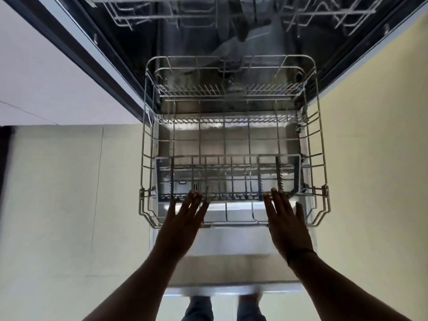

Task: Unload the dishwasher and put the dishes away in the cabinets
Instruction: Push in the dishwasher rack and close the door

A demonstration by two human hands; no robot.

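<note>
The dishwasher (139, 42) gapes from twelve o'clock, its door (231, 256) folded down flat toward six. Pulled out over that door sits the lower rack (322, 158), centre of view, with no dishes visible in it; the upper rack (231, 15) shows at twelve. Pale floor (58, 205) spreads at nine and three. Both hands are flat, fingers straight and spread, gripping nothing: left hand (183, 221) at seven o'clock, right hand (287, 225) at five, fingertips at the rack's front edge.

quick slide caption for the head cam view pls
Both hands, left hand and right hand, reach open-fingered to the front of the empty lower rack pulled out over the open dishwasher door.
</note>
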